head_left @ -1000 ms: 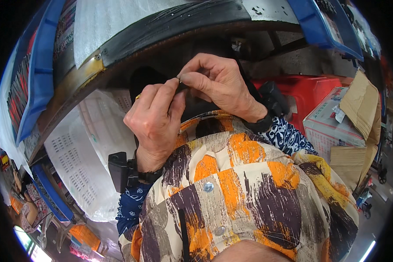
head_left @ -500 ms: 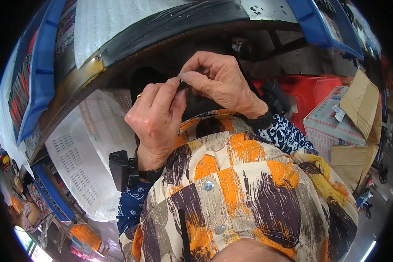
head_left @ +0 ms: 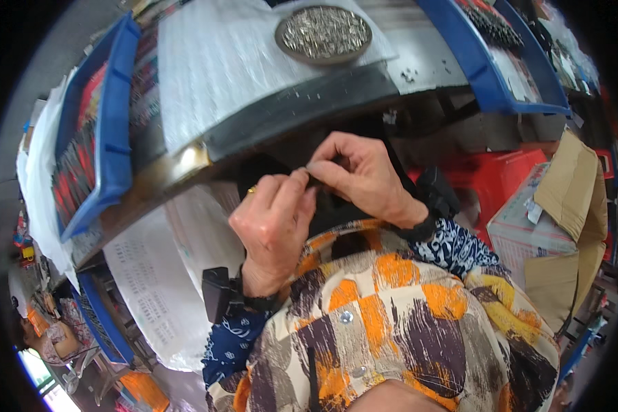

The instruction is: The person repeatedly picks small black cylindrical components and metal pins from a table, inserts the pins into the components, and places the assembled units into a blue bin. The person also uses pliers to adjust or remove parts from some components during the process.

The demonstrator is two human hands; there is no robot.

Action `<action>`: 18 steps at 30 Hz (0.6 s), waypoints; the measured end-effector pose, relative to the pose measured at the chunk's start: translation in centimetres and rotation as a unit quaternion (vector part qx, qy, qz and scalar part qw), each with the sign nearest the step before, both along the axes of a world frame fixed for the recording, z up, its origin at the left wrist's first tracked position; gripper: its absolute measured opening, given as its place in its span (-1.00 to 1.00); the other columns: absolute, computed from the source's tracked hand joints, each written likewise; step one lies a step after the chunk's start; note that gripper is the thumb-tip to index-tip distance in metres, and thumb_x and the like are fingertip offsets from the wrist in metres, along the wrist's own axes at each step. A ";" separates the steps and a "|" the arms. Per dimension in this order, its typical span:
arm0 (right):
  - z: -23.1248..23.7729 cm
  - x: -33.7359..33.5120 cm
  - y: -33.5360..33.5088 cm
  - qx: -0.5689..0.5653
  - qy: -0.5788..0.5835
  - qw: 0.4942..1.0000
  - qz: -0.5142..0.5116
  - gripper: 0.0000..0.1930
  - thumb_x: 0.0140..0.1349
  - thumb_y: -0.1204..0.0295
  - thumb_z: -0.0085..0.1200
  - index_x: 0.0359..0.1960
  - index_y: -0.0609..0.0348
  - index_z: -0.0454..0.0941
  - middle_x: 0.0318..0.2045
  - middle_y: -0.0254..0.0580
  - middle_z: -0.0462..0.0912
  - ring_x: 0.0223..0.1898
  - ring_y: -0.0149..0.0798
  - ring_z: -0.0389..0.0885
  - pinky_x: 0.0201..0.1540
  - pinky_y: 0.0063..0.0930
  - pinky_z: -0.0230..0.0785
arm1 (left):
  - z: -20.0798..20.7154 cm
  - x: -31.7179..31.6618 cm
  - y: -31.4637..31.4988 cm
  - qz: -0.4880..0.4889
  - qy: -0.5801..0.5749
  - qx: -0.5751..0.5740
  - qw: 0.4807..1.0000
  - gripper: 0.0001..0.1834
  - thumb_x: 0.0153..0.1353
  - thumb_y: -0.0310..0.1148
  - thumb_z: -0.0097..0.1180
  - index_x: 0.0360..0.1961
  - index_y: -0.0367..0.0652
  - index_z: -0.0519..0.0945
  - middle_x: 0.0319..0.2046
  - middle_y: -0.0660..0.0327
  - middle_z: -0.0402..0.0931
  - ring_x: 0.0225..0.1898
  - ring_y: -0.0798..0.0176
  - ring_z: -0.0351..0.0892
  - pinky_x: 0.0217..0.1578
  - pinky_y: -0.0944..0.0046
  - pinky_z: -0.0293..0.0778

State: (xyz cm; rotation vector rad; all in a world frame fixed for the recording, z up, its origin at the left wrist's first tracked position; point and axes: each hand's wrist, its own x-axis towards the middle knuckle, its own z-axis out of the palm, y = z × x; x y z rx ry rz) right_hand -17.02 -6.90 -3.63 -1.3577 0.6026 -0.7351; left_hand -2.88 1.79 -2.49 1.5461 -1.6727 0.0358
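My left hand and my right hand meet fingertip to fingertip in front of the table's near edge. Both are closed in a pinch. Whatever lies between the fingertips is too small and too covered to name. Beyond them, on a white foam sheet, stands a round dish full of small shiny metal pieces. A black strip runs along the table edge just past my hands.
At the left stands a blue bin with red and dark thin pieces; another blue bin is at the right. A red stool and an open cardboard carton are at my right. White wrapped packages lie at lower left.
The view has tipped toward the table, so the round dish of metal pieces now shows. My hands appear lower and farther right, still pinched together.
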 end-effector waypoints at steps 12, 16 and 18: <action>3.6 0.5 -2.9 -0.179 0.000 0.981 -0.079 -0.72 0.26 0.58 0.09 0.00 0.30 0.45 -0.50 -0.40 0.53 -0.55 -0.68 0.38 -0.53 -0.80 0.21 | 6.6 8.3 -4.1 0.088 0.001 0.046 0.995 -0.78 0.05 -0.49 0.30 -0.25 -0.26 0.60 -0.51 0.14 0.53 -0.53 0.31 0.49 -0.48 0.35 0.41; 4.4 -0.4 -4.7 -0.191 0.006 0.972 -0.134 -0.87 0.23 0.59 0.11 -0.19 0.32 0.55 -0.50 -0.38 0.56 -0.52 -0.64 0.44 -0.48 -0.77 0.28 | 7.7 13.4 -7.7 0.129 -0.062 0.014 0.990 -0.80 0.07 -0.53 0.20 -0.23 -0.29 0.57 -0.46 0.02 0.54 -0.44 0.09 0.57 -0.38 0.23 0.45; 4.6 -0.6 -5.3 -0.169 0.022 0.974 -0.147 -0.90 0.21 0.59 0.13 -0.25 0.35 0.57 -0.50 -0.36 0.57 -0.49 -0.59 0.49 -0.42 -0.72 0.36 | 7.7 15.8 -10.0 0.132 -0.114 0.008 0.985 -0.77 0.07 -0.54 0.14 -0.19 -0.27 0.57 -0.37 -0.01 0.55 -0.35 -0.02 0.57 -0.31 0.13 0.43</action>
